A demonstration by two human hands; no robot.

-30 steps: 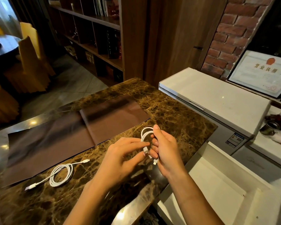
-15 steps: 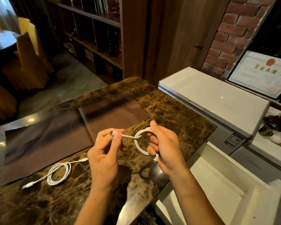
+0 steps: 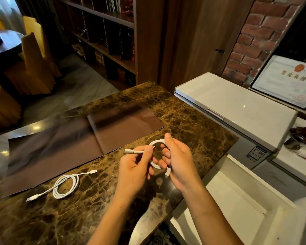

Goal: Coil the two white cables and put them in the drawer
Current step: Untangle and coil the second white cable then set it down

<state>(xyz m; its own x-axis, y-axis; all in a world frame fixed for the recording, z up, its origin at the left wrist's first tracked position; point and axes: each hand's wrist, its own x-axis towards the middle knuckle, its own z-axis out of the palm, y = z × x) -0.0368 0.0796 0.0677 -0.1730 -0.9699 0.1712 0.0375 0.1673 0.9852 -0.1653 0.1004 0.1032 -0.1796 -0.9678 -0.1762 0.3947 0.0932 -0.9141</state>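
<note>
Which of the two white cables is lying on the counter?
The coiled cable at the left, untouched on the marble counter. The other cable is held in both hands.

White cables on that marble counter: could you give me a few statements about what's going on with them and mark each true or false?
1. Both hands hold one coiled white cable. True: the right hand grips the loop, and the left hand pinches a plug end.
2. The second white cable lies in the open white drawer. False: it rests loosely coiled on the brown marble countertop, to the left of the hands.
3. The white drawer is shut. False: it stands pulled open to the person's right.
4. A dark brown mat lies flat on the countertop. True.
5. No cable shows in the drawer. True.
</note>
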